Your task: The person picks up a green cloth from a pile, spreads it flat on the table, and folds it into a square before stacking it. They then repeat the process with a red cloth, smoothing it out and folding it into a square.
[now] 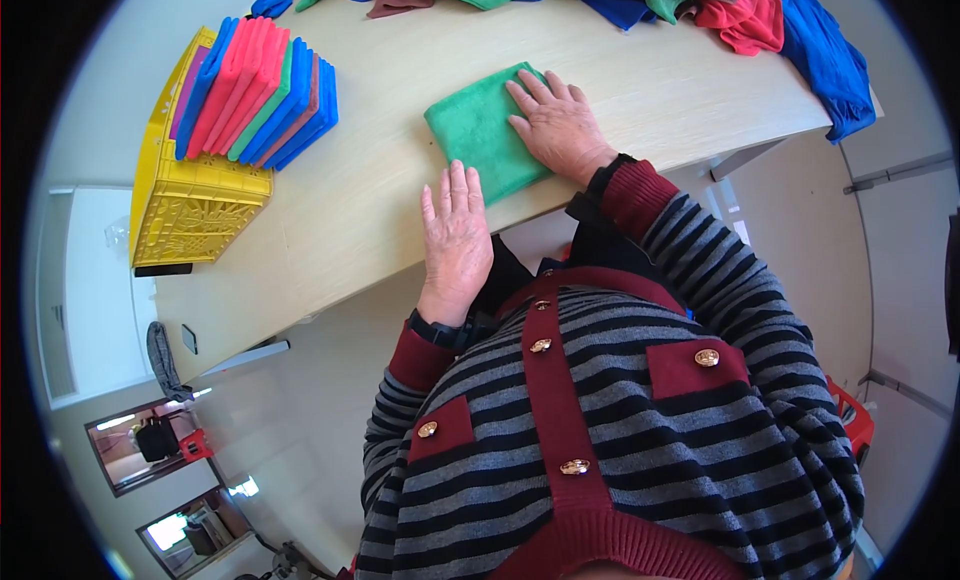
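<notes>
the worktop (330,210) is a pale wood-grain slab with a rounded near edge, running diagonally across the view from lower left to upper right. a folded green cloth (478,130) lies flat on it near that edge. the right hand (555,125) rests palm down on the cloth's right part, fingers spread and flat, gripping nothing. the left hand (455,240) lies palm down at the worktop's near edge, fingers together and extended, its fingertips just touching the cloth's near corner; it holds nothing either.

to the left a yellow plastic crate (195,205) sits on the worktop, packed with a row of folded cloths (255,90) standing on edge in pink, blue, green and purple. along the far edge a loose heap of unfolded cloths (740,15) in blue, green, red and maroon spills across, with a blue one hanging over the right end.

the person wears a grey-and-black striped cardigan (620,430) with maroon trim and gold buttons. below the worktop the floor (310,380) is pale and glossy, reflecting bright windows at lower left.
</notes>
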The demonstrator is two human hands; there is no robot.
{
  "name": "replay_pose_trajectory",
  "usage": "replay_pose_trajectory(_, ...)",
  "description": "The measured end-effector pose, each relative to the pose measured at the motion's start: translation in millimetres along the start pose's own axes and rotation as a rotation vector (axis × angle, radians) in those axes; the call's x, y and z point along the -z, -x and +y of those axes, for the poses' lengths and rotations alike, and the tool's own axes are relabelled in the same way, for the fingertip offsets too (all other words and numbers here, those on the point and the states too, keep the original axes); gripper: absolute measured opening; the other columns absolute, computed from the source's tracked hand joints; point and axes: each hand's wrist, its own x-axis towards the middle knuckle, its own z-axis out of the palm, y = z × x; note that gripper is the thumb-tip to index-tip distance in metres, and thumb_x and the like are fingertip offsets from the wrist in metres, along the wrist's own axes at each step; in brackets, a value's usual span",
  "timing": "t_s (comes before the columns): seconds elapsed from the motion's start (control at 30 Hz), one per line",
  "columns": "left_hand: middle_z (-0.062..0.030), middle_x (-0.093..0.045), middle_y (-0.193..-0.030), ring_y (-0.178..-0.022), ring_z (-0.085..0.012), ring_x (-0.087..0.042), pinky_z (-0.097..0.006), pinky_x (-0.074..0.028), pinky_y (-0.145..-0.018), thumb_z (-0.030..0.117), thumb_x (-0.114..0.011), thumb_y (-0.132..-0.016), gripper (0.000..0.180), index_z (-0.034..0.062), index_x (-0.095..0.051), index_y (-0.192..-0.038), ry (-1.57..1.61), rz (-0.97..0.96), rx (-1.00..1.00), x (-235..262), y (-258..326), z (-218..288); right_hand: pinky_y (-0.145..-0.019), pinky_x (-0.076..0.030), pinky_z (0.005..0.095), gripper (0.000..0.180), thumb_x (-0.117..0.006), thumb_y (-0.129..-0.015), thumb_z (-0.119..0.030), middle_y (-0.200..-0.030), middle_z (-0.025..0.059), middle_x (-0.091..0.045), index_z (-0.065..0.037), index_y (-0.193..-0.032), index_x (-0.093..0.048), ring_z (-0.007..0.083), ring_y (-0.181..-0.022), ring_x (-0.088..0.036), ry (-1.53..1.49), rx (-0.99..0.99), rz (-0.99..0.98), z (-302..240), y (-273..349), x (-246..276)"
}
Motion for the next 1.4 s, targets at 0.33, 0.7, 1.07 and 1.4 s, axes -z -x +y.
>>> replay_pose_trajectory(0.33, -0.0189, -0.038, -0.156, -0.145, -0.0353, -0.035, -0.055, -0.025, -0.120, 0.023, -0.054, -0.099, 0.055, -0.0019, -0.044, -0.146, 0.477, 0.110, 0.114, -9.4, -14.4, -9.0, -0.120, -0.027, 0.0532, 0.058, -0.053, -0.098, -0.035, -0.154, 0.0172, -0.044, -0.002, -0.145, -0.048, 0.0379, -0.146, -0.035, -0.203, 0.229, 0.046, -71.3, 0.8, 10.4)
replay_pose_trajectory(0.7, -0.0180, -0.026, -0.163, -0.150, -0.0336, -0.027, -0.057, -0.018, -0.121, 0.034, -0.052, -0.102, 0.065, -0.0036, -0.034, -0.152, 0.362, -0.011, 0.180, -19.6, -17.7, -1.5, -0.122, -0.021, 0.0501, 0.063, -0.044, -0.103, -0.047, -0.159, 0.0126, -0.039, -0.006, -0.151, -0.044, 0.0321, -0.150, -0.031, -0.101, 0.201, -0.027, -33.7, -7.3, -11.6)
replay_pose_trajectory(1.07, -0.0178, -0.032, -0.161, -0.149, -0.0332, -0.030, -0.057, -0.020, -0.121, 0.033, -0.050, -0.103, 0.060, -0.0035, -0.040, -0.149, 0.374, 0.021, 0.178, -12.6, -13.5, -1.0, -0.120, -0.026, 0.0516, 0.058, -0.044, -0.104, -0.042, -0.159, 0.0124, -0.039, -0.008, -0.151, -0.043, 0.0342, -0.149, -0.031, -0.031, -0.019, -0.046, 13.9, -3.9, -1.1)
replay_pose_trajectory(1.4, -0.0175, -0.035, -0.159, -0.147, -0.0340, -0.032, -0.057, -0.024, -0.119, 0.032, -0.049, -0.103, 0.055, -0.0012, -0.043, -0.147, 0.361, 0.125, 0.165, -19.5, -61.8, -28.7, -0.119, -0.026, 0.0529, 0.058, -0.043, -0.104, -0.041, -0.157, 0.0163, -0.040, -0.006, -0.150, -0.043, 0.0365, -0.147, -0.034, -0.007, 0.170, -0.034, -43.1, -14.8, 18.1)
